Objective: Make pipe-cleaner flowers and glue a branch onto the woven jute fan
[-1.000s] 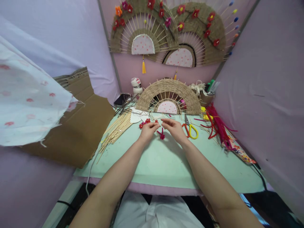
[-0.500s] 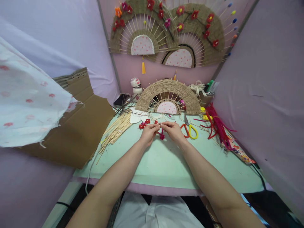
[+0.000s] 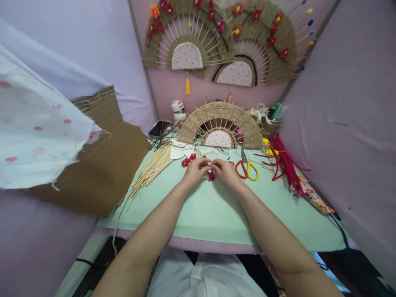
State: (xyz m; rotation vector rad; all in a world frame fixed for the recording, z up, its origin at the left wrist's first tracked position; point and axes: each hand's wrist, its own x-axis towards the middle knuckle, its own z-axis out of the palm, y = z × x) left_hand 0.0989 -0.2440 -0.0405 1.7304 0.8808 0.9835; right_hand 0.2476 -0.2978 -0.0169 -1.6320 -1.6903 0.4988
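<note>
Over the pale green mat (image 3: 216, 214), my left hand (image 3: 194, 172) and my right hand (image 3: 227, 172) meet fingertip to fingertip. Both pinch a small dark red pipe-cleaner flower (image 3: 211, 176) that hangs just below the fingers. A cluster of red pipe-cleaner flowers (image 3: 188, 160) lies on the mat just left of my left hand. Behind my hands a woven straw half-round fan (image 3: 220, 123) stands upright.
Scissors with orange and yellow handles (image 3: 246, 167) lie right of my right hand. Red pipe cleaners (image 3: 283, 163) are piled at the right, thin wooden sticks (image 3: 151, 167) at the left. Brown cardboard (image 3: 102, 161) leans at the left. Decorated fans (image 3: 222, 41) hang on the back wall.
My hands have come together from a small gap, and both now pinch the dark red flower. The view has shifted slightly.
</note>
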